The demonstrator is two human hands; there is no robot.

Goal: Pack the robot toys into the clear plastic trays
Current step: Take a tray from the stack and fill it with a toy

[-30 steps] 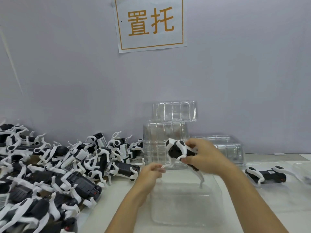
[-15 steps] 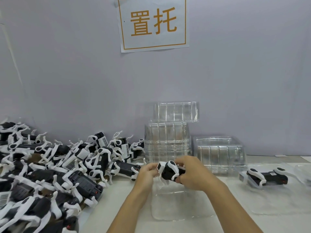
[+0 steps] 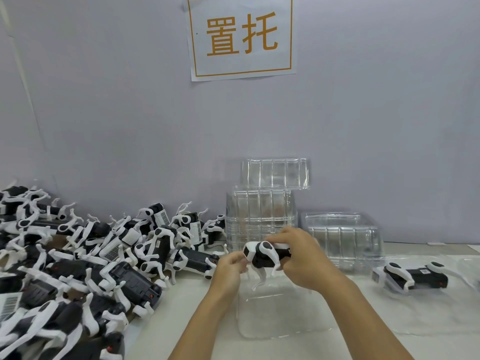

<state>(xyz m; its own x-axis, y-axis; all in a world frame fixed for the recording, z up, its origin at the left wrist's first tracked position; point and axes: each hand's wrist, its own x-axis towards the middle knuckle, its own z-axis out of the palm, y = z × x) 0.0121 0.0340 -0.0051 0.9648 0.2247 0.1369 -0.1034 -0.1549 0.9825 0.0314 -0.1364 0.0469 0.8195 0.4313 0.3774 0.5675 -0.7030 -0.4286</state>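
- Robot toy [image 3: 263,257]: blk/white dog shape, held in the air above a clear plastic tray [image 3: 283,315], legs hanging down.
- Right hand [image 3: 302,258]: fingers curled over the toy's back and rear, gripping it.
- Left hand [image 3: 230,268]: fingertips pinch at the toy's front end.
- Clear tray: lies flat on the bench [image 3: 187,302], directly under the toy, nothing in it.
- Toy pile [image 3: 85,266]: many blk/white toys heaped on bench, left side; some w/ barcode labels.
- Tray stack [image 3: 259,216]: tall, behind the hands, against wall; one tray askew on top.
- 2nd tray stack [image 3: 342,237]: lower, just right of the tall one.
- Packed toy [image 3: 415,278]: lying in a clear tray, far right.
- Wall sign [image 3: 241,37]: white sheet, orange chars.
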